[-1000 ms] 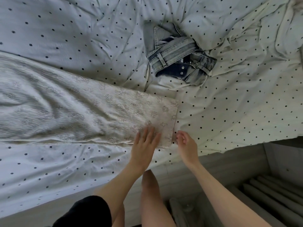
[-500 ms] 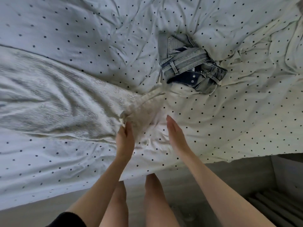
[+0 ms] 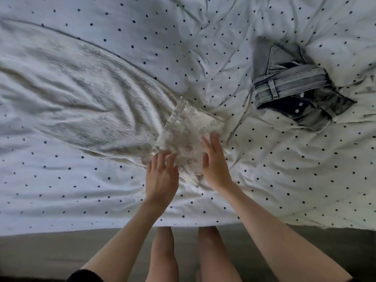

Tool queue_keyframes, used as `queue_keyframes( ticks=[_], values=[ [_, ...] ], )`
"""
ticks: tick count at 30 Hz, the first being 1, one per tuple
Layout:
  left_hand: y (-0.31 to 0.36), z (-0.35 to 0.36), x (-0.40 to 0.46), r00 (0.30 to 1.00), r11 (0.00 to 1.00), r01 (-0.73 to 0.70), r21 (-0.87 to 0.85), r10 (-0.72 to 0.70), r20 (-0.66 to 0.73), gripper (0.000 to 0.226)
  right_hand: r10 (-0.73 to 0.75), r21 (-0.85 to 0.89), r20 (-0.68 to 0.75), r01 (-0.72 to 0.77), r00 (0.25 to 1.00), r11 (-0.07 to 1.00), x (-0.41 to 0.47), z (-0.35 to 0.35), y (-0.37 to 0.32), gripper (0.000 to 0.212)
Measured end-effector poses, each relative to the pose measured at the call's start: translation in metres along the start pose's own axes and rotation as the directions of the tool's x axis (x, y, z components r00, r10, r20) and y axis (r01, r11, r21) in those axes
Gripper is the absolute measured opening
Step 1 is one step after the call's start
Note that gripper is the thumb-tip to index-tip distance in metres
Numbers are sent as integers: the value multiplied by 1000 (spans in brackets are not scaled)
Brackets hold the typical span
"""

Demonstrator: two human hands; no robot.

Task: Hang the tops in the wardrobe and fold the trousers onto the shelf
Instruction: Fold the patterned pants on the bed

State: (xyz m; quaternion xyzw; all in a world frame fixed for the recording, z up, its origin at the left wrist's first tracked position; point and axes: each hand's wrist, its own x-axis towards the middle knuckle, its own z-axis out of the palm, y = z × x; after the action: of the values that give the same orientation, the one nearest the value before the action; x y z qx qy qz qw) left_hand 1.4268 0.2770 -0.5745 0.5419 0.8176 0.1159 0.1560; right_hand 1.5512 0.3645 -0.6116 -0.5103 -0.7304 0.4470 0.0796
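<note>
Here both the left hand [image 3: 161, 176] and right hand [image 3: 213, 161] lie open, gripping nothing, on the pale trousers' [image 3: 85, 102] folded-back hem; the long legs stretch leftward from it.

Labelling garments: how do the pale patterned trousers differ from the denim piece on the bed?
The pale patterned trousers lie stretched out, hem end folded back; the denim piece sits crumpled. The trousers are cream; the denim is faded blue. Both hands, left hand and right hand, are at the trousers; the denim is untouched. Both lie on the dotted duvet.

I see soft, matt cloth trousers [image 3: 97, 102] with a faint woven pattern, faded denim jeans [image 3: 293, 92], and a creased, dotted cotton sheet [image 3: 284, 169].
</note>
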Motion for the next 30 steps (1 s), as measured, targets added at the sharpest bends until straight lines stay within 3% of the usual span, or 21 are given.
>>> queue_keyframes(
  ticks=[2, 4, 7, 9, 12, 14, 16, 19, 21, 25, 27, 30],
  values=[
    [10, 10, 2, 976, 984, -177, -25, 178, 122, 37, 215, 304, -51, -190, 975, 934, 1, -6, -2, 49],
    [24, 25, 3, 940, 982, -178, -56, 187, 287, 58, 341, 483, 2, -300, 940, 822, 2, -13, -2, 49],
    [42, 51, 4, 905, 990, -69, 121, 12, 424, 82, 284, 413, 25, -268, 959, 870, 3, -24, 4, 48],
    [47, 58, 3, 902, 973, -29, 229, -73, 425, 78, 241, 331, 49, -243, 969, 912, 5, -28, 10, 46],
    [42, 55, 1, 907, 971, -13, 240, -90, 412, 65, 226, 232, 110, -246, 968, 941, 5, -27, 16, 49],
    [37, 48, 0, 903, 984, -34, 174, -44, 427, 64, 213, 210, 141, -239, 967, 948, 2, -25, 16, 50],
    [34, 35, 2, 891, 1000, 1, 3, -2, 455, 67, 244, 236, 167, -279, 955, 931, -3, -24, 12, 51],
    [33, 4, 13, 843, 930, 226, -290, -37, 537, 65, 340, 283, 217, -392, 915, 875, -8, -23, -2, 51],
    [29, -21, 22, 853, 879, 314, -358, -95, 513, 57, 350, 257, 236, -405, 907, 877, -9, -24, -18, 50],
    [-7, -74, 45, 926, 798, 344, -495, -201, 319, 44, 164, 189, 179, -197, 970, 962, 11, -20, -74, 52],
    [-33, -92, 56, 930, 759, 368, -537, -291, 226, 38, -12, 47, 138, 6, 990, 999, 25, -10, -98, 53],
    [-75, -105, 63, 898, 783, 407, -470, -436, 52, 31, -186, -217, 167, 220, 968, 951, 49, 16, -116, 53]
  ],
)
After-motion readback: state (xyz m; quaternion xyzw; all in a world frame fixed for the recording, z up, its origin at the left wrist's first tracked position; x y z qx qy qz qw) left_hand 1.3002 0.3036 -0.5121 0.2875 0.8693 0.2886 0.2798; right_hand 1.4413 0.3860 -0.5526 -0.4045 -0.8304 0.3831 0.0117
